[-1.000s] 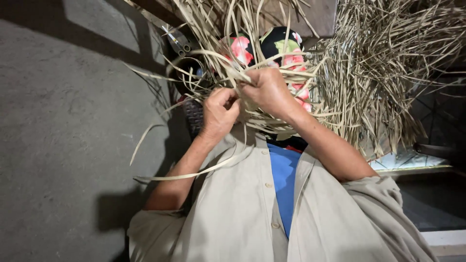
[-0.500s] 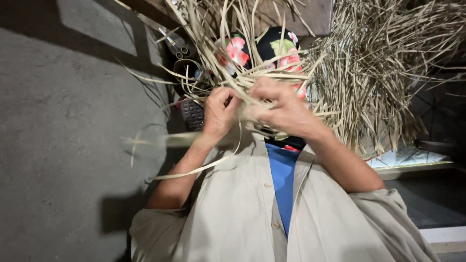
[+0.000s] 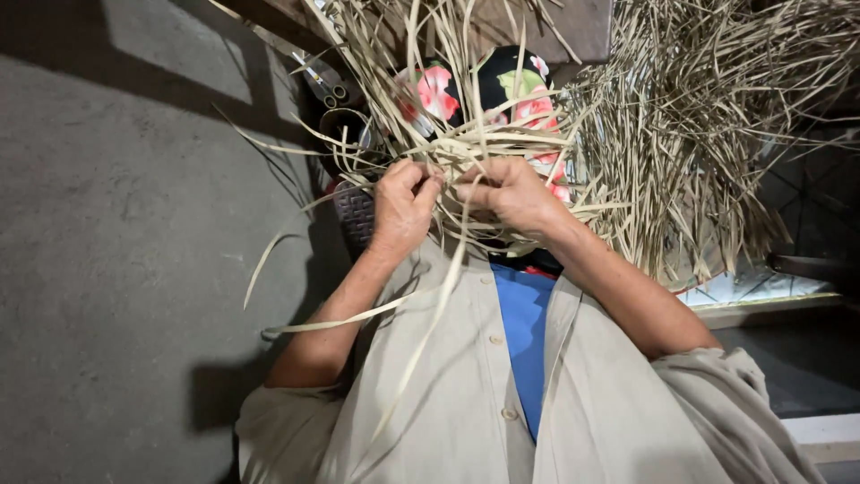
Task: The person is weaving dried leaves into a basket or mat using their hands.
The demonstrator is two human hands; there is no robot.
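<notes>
My left hand [image 3: 400, 208] and my right hand [image 3: 512, 193] meet in front of my chest, both pinching pale dry palm-leaf strips [image 3: 466, 148] that cross between them in a partly woven tangle. Loose strip ends fan upward and trail down over my beige shirt [image 3: 457, 385]. One long strip [image 3: 336, 318] curves off to the left under my left forearm. Black cloth with red and pink flowers [image 3: 524, 94] lies behind the strips, partly hidden by them.
A big heap of the same dry strips [image 3: 708, 125] fills the upper right. Grey concrete floor [image 3: 134, 269] spreads on the left. Scissors [image 3: 322, 81] and a dark round container [image 3: 345, 125] sit near the top centre. A dark textured sandal [image 3: 356, 215] lies by my left hand.
Both hands have shifted slightly and drawn closer together on the strips. The strips between them have been pulled into a tighter horizontal band.
</notes>
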